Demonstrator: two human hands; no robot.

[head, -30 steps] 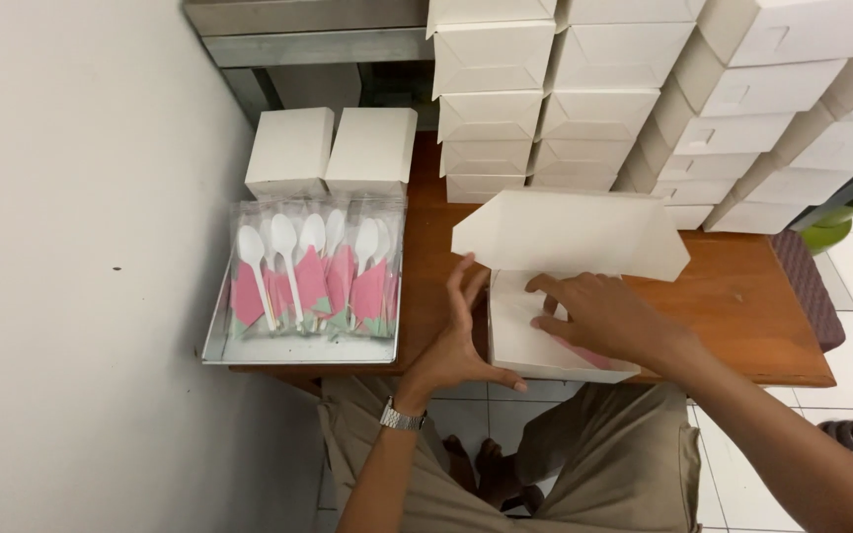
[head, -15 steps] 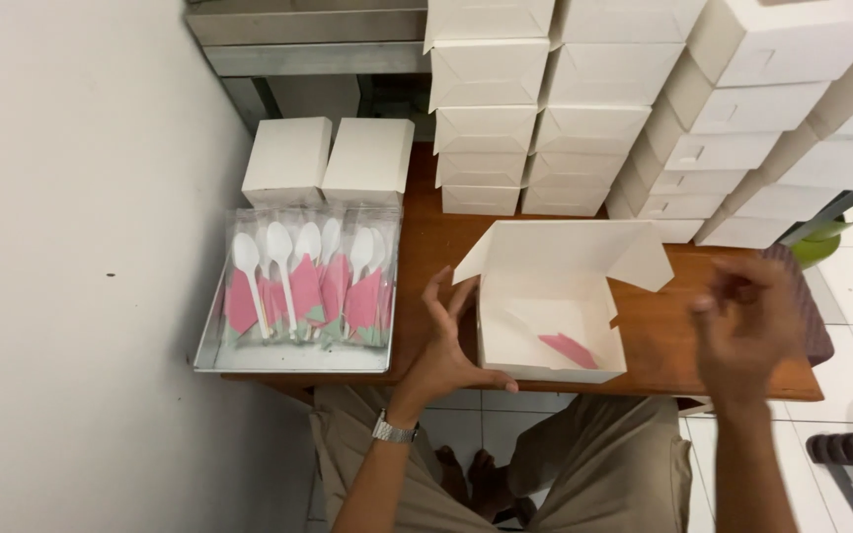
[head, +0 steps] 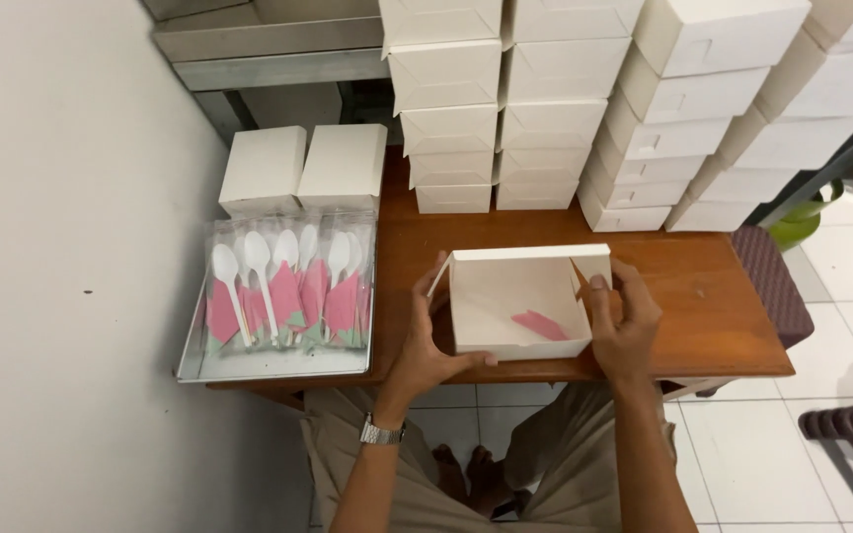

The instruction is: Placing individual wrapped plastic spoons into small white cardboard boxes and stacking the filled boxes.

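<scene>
Showing an open white box (head: 515, 301) gripped from both sides near the front edge of the desk (head: 693, 286), at about six o'clock on its surface. The left hand (head: 426, 336) is wrapped around the box's left wall, thumb along the front edge and fingers curled over the rim; the right hand (head: 624, 321) is closed on the right wall and its side flap, fingers pressed against the card. The box is seen erected, with its walls standing and its lid not closed. A pink packet (head: 540, 324) lies inside on the floor of the box, toward four o'clock.

At nine o'clock from the box, a metal tray (head: 249, 363) carries clear-wrapped white spoons (head: 278, 286) with pink napkins. Two closed boxes (head: 303, 168) are set at eleven o'clock, just behind the tray. Stacks of closed boxes (head: 584, 109) are ranged from twelve to two o'clock at the back of the desk.

Judged from this layout, much of the batch is already closed and stacked; the box in hand appears filled at least in part, with closing and stacking left to do.
</scene>
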